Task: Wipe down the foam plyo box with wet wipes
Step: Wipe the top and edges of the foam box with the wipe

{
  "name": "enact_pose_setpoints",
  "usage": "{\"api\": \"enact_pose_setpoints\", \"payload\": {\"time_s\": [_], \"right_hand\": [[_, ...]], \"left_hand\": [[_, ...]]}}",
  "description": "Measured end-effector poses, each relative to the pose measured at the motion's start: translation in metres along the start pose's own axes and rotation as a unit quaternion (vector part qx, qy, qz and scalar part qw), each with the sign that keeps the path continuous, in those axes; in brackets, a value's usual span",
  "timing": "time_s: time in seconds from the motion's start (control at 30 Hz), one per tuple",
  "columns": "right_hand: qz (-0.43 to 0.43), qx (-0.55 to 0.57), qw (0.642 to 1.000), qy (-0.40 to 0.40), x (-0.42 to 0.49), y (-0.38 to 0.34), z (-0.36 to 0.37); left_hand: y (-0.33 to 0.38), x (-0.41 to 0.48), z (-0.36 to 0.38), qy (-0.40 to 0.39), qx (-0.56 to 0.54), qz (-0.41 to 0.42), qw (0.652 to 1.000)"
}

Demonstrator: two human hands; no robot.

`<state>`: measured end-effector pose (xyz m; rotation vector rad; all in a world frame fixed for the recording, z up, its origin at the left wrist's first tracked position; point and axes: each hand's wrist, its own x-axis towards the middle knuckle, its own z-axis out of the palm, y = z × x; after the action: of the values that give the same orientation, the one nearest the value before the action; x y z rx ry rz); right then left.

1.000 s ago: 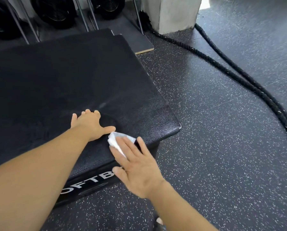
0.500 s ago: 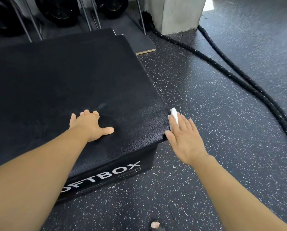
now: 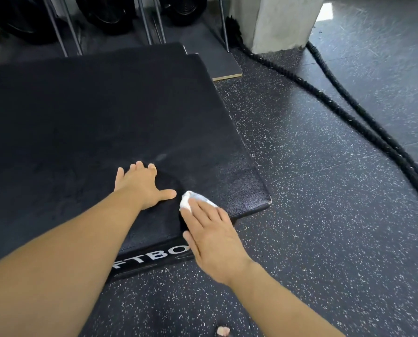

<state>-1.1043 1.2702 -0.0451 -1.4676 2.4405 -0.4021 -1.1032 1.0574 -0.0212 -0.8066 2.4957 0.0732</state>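
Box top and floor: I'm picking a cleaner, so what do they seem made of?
The box top looks like black vinyl or faux leather, matte, with a pebbled grain that shines near the corner. The floor is probably rubber tile: dark, white-flecked, with faint seams.

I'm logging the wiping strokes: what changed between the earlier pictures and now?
The right hand swept the wipe from the near corner of the box out to its right edge, then back onto the top, close to the thumb of the left hand. It kept the wipe pressed under flat fingers; nothing was let go. The left hand stayed flat on the top.
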Motion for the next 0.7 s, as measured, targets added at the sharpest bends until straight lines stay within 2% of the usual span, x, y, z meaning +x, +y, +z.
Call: {"api": "enact_pose_setpoints", "payload": {"time_s": [0.33, 0.5, 0.6, 0.7], "right_hand": [[-0.012, -0.035, 0.994, 0.106, 0.004, 0.041, -0.027], [-0.005, 0.006, 0.999, 0.033, -0.021, 0.074, -0.044], [0.037, -0.028, 0.998, -0.041, -0.027, 0.084, -0.046], [0.057, -0.069, 0.994, -0.063, -0.023, 0.084, -0.043]], "left_hand": [[0.000, 0.000, 0.000, -0.011, -0.028, -0.007, 1.000], [0.000, -0.002, -0.001, -0.010, -0.044, -0.009, 0.999], [0.000, -0.005, -0.001, -0.006, -0.061, -0.004, 0.998], [-0.005, -0.011, 0.003, 0.004, -0.137, 0.012, 0.990]]}}
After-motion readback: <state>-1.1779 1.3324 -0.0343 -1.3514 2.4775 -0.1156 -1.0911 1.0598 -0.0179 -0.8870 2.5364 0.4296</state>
